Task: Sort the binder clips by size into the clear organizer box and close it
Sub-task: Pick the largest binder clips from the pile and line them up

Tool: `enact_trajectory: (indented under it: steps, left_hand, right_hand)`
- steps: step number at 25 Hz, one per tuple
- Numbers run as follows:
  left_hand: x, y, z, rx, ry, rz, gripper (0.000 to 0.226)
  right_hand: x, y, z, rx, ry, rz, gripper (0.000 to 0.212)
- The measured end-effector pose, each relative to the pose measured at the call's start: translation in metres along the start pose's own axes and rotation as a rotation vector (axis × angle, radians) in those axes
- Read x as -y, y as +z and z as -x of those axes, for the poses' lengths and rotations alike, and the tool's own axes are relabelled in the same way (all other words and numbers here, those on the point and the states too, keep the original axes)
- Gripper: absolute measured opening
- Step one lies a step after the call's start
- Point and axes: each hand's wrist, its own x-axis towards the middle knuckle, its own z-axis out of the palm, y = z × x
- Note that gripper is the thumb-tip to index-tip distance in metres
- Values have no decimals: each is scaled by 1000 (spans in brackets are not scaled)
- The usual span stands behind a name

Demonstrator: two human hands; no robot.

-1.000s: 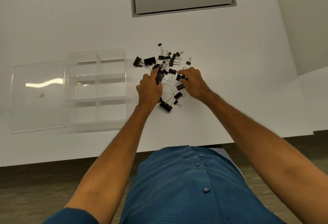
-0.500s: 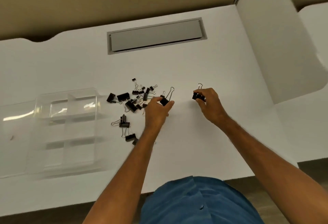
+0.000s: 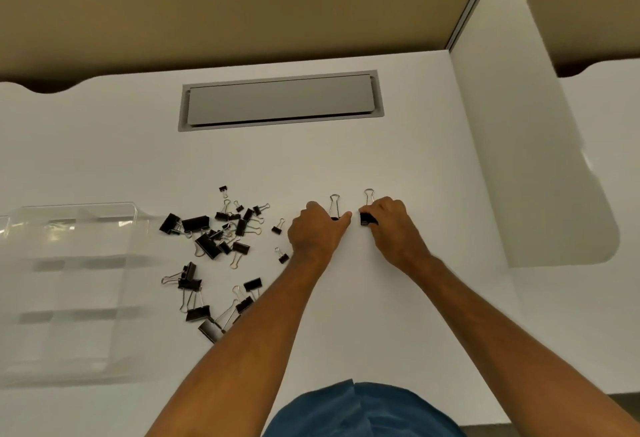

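The clear organizer box lies at the desk's left edge, loose binder clips beside it. Mid-desk, the left hand pinches one clip; the right hand pinches another clip.

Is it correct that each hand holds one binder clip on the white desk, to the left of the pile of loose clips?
Not quite. In the head view the left hand and the right hand each hold one binder clip on the white desk, but they are to the right of the pile of loose clips, not to its left.
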Motion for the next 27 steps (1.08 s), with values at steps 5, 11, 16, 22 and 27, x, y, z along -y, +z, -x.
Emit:
enact_trajectory:
  steps: [5,11,16,22,27]
  left_hand:
    - [8,5,0,-132,143,3,66]
    - [45,21,6,-32,582,47,49]
    - [39,24,-14,-57,616,90,25]
    - [37,28,-17,-94,597,133,17]
    - [38,29,-22,-92,602,162,17]
  right_hand:
    - [-7,3,-5,-59,-35,-64,39]
    - [-10,11,0,-100,-24,-137,39]
    - [-8,15,-3,-104,-83,-147,31]
    - [-6,20,-8,-115,-85,-147,30]
    - [-6,22,-8,-125,-68,-140,29]
